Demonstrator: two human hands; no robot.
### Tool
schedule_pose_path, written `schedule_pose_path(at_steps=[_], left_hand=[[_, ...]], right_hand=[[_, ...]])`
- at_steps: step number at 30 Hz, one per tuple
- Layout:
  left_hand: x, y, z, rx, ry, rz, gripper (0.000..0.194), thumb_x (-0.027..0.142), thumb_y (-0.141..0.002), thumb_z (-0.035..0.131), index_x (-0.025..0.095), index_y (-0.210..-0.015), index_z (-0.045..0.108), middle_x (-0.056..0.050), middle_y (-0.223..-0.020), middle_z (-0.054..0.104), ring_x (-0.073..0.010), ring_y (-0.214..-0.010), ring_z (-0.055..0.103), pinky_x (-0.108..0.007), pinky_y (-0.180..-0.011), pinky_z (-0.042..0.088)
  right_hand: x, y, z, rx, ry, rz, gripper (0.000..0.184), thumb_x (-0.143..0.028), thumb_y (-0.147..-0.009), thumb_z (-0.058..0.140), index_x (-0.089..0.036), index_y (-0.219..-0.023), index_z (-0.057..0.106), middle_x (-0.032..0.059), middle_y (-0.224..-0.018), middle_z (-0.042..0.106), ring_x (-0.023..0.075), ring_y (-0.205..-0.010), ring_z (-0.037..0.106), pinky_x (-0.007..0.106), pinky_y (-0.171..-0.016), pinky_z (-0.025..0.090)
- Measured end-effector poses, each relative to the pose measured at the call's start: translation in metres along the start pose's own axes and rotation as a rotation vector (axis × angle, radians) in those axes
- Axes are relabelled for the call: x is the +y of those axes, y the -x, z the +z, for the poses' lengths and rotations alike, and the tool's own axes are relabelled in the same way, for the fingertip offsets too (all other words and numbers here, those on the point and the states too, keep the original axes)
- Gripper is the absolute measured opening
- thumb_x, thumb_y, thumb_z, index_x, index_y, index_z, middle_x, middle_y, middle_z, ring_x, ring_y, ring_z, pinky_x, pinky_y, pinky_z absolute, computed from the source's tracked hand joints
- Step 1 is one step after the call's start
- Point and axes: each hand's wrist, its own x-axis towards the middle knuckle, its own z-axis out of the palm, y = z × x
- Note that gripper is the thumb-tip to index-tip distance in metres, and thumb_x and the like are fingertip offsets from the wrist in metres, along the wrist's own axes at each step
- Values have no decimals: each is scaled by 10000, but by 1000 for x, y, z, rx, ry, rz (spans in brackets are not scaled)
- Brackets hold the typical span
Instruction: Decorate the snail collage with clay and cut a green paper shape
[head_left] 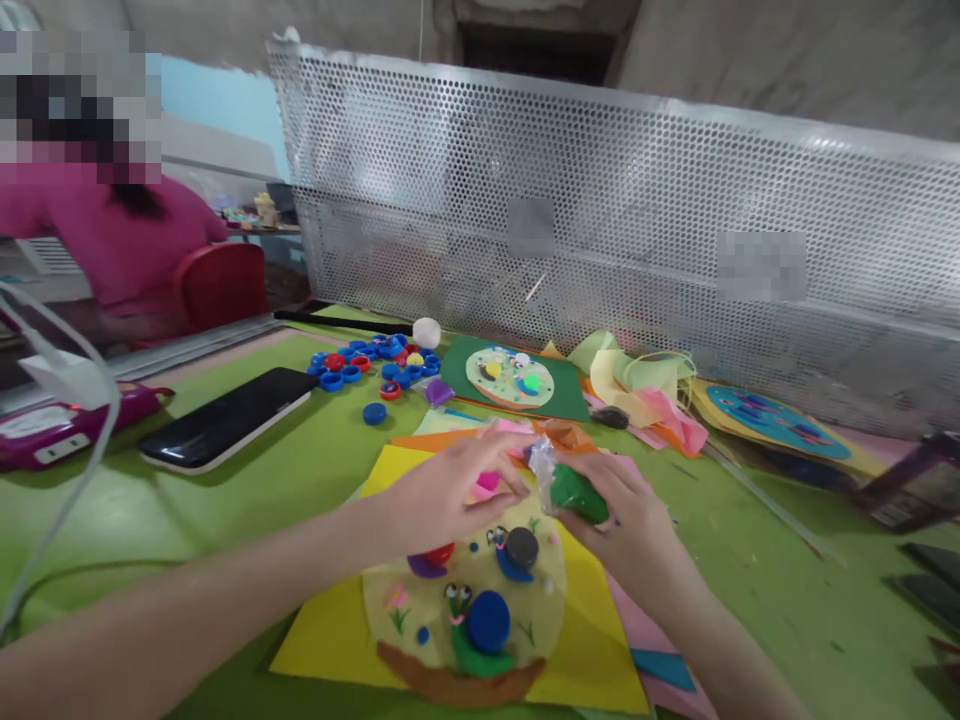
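My right hand (626, 510) is wrapped round a packet of green modelling clay (576, 494) in clear plastic. The packet's crumpled plastic end (541, 465) points toward my left hand (442, 490), whose fingers are bent and apart, close to that end. Behind the left fingers shows something bright pink (487, 484), partly hidden. Beneath both hands lies a yellow sheet (330, 630) bearing a pale round disc (420, 600). On the disc are clay snails with bottle-cap shells: a blue cap (489, 622), a dark grey cap (522, 547), and a red one (441, 553) partly covered by my left hand.
A black phone (229, 420) and several bottle caps (341, 372) lie left. Purple clay (436, 391) sits near a finished-looking snail card (510, 378). Paper scraps (652, 400) and another card (780, 420) lie right, before a perforated metal panel (600, 220). A person in pink (142, 240) sits left.
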Motion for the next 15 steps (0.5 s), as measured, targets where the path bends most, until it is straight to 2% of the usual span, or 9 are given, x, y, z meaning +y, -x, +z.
schedule_pose_path(at_steps=[3, 5, 7, 9, 10, 12, 15], left_hand=[[5, 1, 2, -20, 11, 9, 461, 216, -849, 509, 227, -1283, 355, -28, -990, 674, -188, -1035, 577, -381, -960, 380], [5, 1, -4, -26, 23, 38, 449, 222, -848, 522, 228, -1274, 379, -26, -980, 676, -179, -1020, 586, -363, -963, 382], [5, -1, -16, 33, 15, 69, 346, 227, -838, 545, 234, -1178, 482, -29, -1005, 669, -183, -1079, 554, -359, -991, 353], [6, -3, -31, 172, -9, 69, 146, 201, -833, 545, 218, -972, 586, -30, -1000, 665, -185, -1087, 549, -357, -1000, 337], [6, -3, -37, 224, -12, 57, 124, 194, -818, 564, 215, -937, 589, -23, -955, 674, -185, -1062, 563, -362, -998, 336], [7, -5, -46, 248, 13, 46, 216, 189, -799, 587, 219, -1011, 560, -7, -875, 682, -182, -997, 597, -375, -979, 354], [5, -5, -43, 143, 64, 64, 383, 187, -787, 601, 239, -1147, 480, 19, -816, 685, -169, -946, 618, -373, -970, 361]], right_hand=[[-9, 4, 5, -30, -44, -40, 351, -247, -795, 554, -232, -1145, 528, 73, -1045, 625, 229, -976, 592, 376, -819, 497], [-10, 5, 6, -22, -60, -56, 367, -241, -801, 541, -243, -1167, 510, 71, -1055, 618, 229, -986, 588, 378, -816, 500], [-10, 4, 5, 6, -62, -43, 348, -258, -802, 551, -234, -1147, 513, 74, -1063, 617, 229, -997, 581, 383, -826, 496], [-9, 2, 2, 32, -52, -11, 325, -278, -798, 569, -221, -1114, 521, 77, -1057, 621, 227, -994, 579, 385, -828, 495], [-9, 1, 1, 39, -48, 3, 322, -285, -795, 575, -220, -1106, 523, 77, -1051, 622, 226, -987, 580, 387, -823, 496], [-11, -1, -1, 43, -38, 18, 324, -295, -788, 582, -219, -1098, 525, 76, -1035, 625, 229, -973, 583, 396, -811, 500], [-14, 0, -2, 52, -27, 31, 313, -286, -780, 579, -207, -1079, 537, 80, -1011, 629, 241, -977, 580, 413, -816, 497]])
